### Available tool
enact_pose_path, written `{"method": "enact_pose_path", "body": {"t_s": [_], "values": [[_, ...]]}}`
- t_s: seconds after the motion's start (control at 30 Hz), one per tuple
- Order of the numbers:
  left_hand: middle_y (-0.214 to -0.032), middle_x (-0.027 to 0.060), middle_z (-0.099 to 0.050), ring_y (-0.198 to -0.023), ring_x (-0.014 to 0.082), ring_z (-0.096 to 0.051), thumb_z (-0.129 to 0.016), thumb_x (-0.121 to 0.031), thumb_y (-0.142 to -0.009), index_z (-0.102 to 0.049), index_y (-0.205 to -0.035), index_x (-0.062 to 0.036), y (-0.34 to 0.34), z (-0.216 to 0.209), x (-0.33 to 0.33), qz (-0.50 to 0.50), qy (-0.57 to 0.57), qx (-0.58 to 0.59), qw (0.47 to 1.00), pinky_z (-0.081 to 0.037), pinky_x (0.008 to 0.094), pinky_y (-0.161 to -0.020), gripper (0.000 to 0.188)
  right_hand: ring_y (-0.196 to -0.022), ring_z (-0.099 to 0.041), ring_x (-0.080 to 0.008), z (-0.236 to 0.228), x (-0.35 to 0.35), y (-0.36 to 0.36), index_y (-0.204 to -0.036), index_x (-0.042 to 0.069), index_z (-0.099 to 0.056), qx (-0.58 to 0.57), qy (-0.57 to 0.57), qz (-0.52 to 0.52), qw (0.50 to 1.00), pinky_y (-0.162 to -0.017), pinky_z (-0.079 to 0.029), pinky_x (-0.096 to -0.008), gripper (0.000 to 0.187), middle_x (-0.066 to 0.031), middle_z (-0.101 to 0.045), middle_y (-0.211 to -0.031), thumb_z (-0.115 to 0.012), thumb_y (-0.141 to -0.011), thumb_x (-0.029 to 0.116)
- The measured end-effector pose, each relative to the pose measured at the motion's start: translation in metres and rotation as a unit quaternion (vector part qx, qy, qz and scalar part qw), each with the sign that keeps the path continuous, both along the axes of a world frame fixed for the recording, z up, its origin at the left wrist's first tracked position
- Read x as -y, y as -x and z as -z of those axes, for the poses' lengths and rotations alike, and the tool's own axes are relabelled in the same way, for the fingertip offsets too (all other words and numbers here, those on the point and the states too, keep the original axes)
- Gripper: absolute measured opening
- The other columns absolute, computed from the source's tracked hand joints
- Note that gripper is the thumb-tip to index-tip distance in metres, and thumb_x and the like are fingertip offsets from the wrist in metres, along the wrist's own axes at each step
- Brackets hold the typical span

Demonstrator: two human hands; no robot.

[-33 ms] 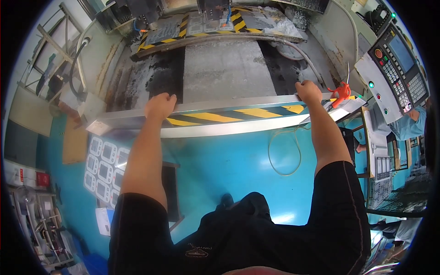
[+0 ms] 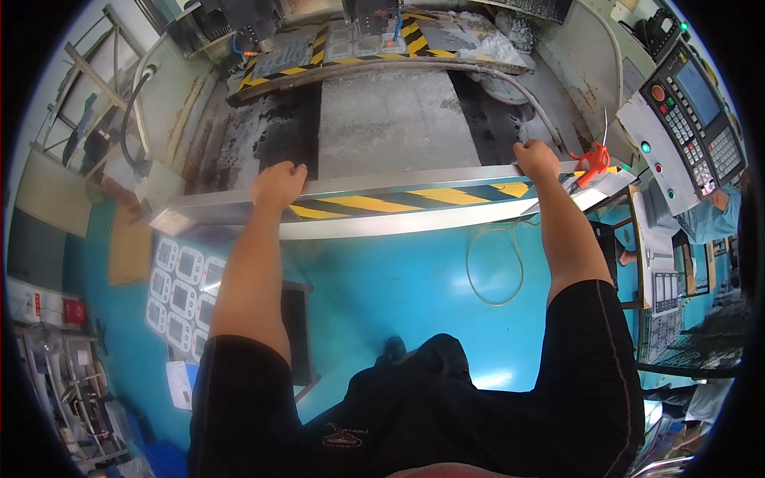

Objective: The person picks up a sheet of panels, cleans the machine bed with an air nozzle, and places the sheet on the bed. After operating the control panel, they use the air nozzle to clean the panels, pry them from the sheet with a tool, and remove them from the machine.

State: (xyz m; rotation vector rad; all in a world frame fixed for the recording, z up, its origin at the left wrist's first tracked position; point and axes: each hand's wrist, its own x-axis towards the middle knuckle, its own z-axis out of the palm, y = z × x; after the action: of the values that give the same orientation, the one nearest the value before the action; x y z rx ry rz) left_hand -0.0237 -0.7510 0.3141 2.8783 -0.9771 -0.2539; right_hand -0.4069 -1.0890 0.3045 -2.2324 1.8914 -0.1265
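Both my hands rest on the silver front edge (image 2: 406,182) of a milling machine's opening, which carries a yellow and black striped band. My left hand (image 2: 279,185) is closed over the left part of this edge, fingers curled and mostly hidden from above. Toward the right end, my right hand (image 2: 539,161) is closed on the same edge. Just right of it a red-orange air blow gun (image 2: 594,162) with a thin metal nozzle lies on the ledge. Inside, a fixture plate (image 2: 299,53) bordered with striped tape holds pale framed panels under the spindles.
A control panel (image 2: 689,119) with keys and a screen stands at right, near another person's arm (image 2: 713,219). A sheet of white framed panels (image 2: 179,295) sits low at left above a dark stand (image 2: 299,338). A thin hose (image 2: 468,275) loops over the blue floor.
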Motion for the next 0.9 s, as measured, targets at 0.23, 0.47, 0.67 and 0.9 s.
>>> {"method": "enact_pose_path", "body": {"t_s": [0.23, 0.47, 0.67, 0.9], "values": [[-0.113, 0.0101, -0.072, -0.11, 0.0317, -0.066, -0.048, -0.05, -0.095, -0.073, -0.107, -0.0154, -0.0018, 0.0038, 0.0004, 0.0, 0.002, 0.001, 1.0, -0.05, 0.0438, -0.095, 0.045, -0.114, -0.066, -0.0309, -0.0014, -0.0023, 0.0008, -0.115, 0.014, -0.075, 0.002, 0.008, 0.002, 1.0, -0.101, -0.049, -0.0409, 0.048, -0.0139, -0.071, -0.119, -0.053, -0.087, 0.047], [-0.113, 0.01, -0.072, -0.11, 0.0318, -0.066, -0.048, -0.051, -0.095, -0.073, -0.108, -0.0159, 0.0004, 0.0002, 0.0003, 0.0, -0.004, 0.0, 1.0, -0.05, 0.044, -0.095, 0.045, -0.113, -0.067, -0.0313, -0.0008, -0.0018, 0.0008, -0.114, 0.014, -0.075, 0.003, 0.008, 0.002, 1.0, -0.1, -0.049, -0.0408, 0.048, -0.0141, -0.072, -0.118, -0.053, -0.087, 0.047], [-0.112, 0.0102, -0.072, -0.109, 0.032, -0.066, -0.048, -0.05, -0.096, -0.073, -0.107, -0.015, 0.0013, 0.001, 0.0006, 0.01, 0.001, 0.004, 1.0, -0.05, 0.0439, -0.094, 0.045, -0.112, -0.067, -0.0311, -0.0038, -0.0046, 0.0001, -0.112, 0.014, -0.076, 0.0, -0.001, 0.005, 1.0, -0.099, -0.05, -0.0408, 0.047, -0.0141, -0.072, -0.117, -0.053, -0.088, 0.046], [-0.113, 0.0111, -0.072, -0.11, 0.033, -0.065, -0.048, -0.049, -0.096, -0.072, -0.107, -0.0138, 0.0017, 0.0013, 0.0002, 0.005, 0.003, 0.006, 1.0, -0.05, 0.0451, -0.094, 0.044, -0.111, -0.068, -0.0306, -0.007, -0.0061, -0.0016, -0.111, 0.013, -0.076, -0.002, -0.007, 0.005, 1.0, -0.099, -0.05, -0.0404, 0.045, -0.0142, -0.072, -0.116, -0.052, -0.089, 0.045]]}}
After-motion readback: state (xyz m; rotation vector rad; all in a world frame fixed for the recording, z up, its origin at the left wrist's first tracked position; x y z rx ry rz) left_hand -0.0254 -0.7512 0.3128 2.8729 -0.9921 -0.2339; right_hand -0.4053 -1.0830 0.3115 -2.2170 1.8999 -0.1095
